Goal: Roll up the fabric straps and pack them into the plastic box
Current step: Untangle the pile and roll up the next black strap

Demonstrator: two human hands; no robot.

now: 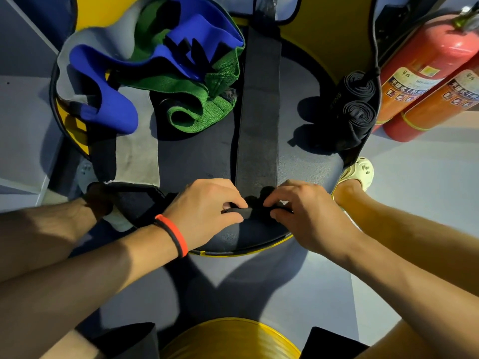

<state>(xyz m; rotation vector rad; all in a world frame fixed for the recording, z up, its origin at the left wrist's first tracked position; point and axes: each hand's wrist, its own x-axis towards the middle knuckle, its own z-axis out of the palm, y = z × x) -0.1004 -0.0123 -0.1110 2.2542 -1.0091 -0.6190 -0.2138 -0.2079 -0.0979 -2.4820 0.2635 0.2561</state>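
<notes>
Closest to the camera sits a yellow rounded surface (230, 338) at the bottom edge, too cropped to identify. Beyond it, both forearms reach forward; an orange and black wristband (173, 235) circles the left wrist.

On the near edge of a round dark pad (202, 156), the left hand (204, 206) and the right hand (303, 211) meet. Each has thumb and curled fingers pinching the near end of a long black strap (259, 112), one hand at either side of its width. That end looks turned over into a first small fold or roll between the fingertips. The rest lies flat, running straight away across the pad, so almost its whole length is left to wind.

Farther out on the right, two rolled black straps (359, 102) lie side by side and touching near the pad's rim, which I judge to be finished rolls waiting to be packed. On the left, a grey strap (137, 151), a green strap (191, 110) and a blue strap (111, 99) lie loose in a tangled heap, not yet rolled.

No plastic box is in view, so nothing appears packed. The task seems less than halfway done.

Past the pad on the right stand two red fire extinguishers (425, 63).
</notes>
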